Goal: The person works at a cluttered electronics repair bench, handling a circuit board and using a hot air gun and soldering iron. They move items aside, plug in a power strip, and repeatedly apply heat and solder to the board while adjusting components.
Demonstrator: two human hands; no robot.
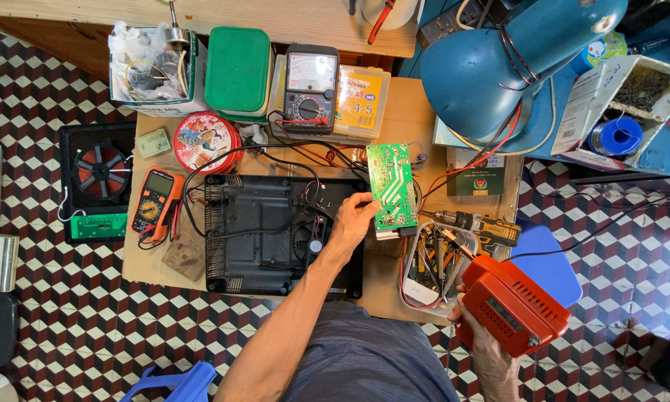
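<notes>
A: Nearest the camera, the right hand wraps the handle of an orange soldering gun, its tip toward the tray of tools just beside the drill. Where is the board?

B: The green circuit board stands on edge above the upturned black casing, pinched at its lower left edge between thumb and fingers of the left hand. Wires run from its top edge back into the casing.

A: Principal hazard?

B: Probably the tethering wires: tilting the board further could strain or tear a joint. The grip is one-sided, so the board may pivot or slip onto the casing.

A: And the gun?

B: If hot, its tip sits near the tool tray and the black cable, and could scorch insulation.

A: Surroundings?

B: The orange meter lies left of the casing, the grey meter behind, and the blue lamp overhangs the bench corner, crowding any upward lift.
</notes>
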